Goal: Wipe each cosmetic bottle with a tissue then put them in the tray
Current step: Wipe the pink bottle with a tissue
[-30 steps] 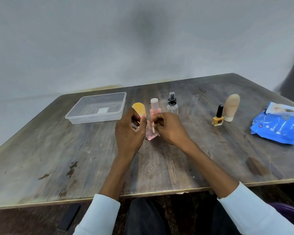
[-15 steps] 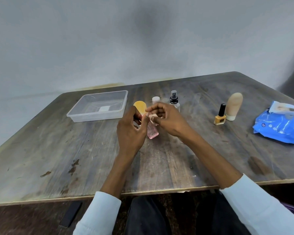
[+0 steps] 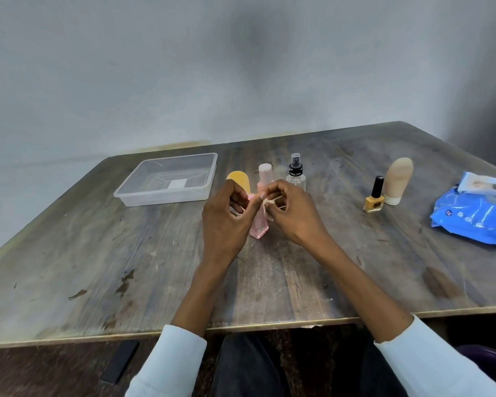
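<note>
Both hands have barely shifted: left hand (image 3: 226, 222) and right hand (image 3: 294, 214) grip clamped on the small pink glass bottle (image 3: 259, 227) mid-worktop; clear plastic tray (image 3: 166, 193) sits far left, bare wood between

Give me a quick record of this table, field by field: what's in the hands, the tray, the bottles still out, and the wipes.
held item: small pink bottle, gripped by left hand
right hand: pinching a tissue strip against the bottle
tray: clear plastic tray, no bottles in it
bottles standing: orange-capped bottle, pink bottle with white cap, clear spray bottle, yellow nail polish, beige tube
wipes: blue wipes pack, far right
</note>
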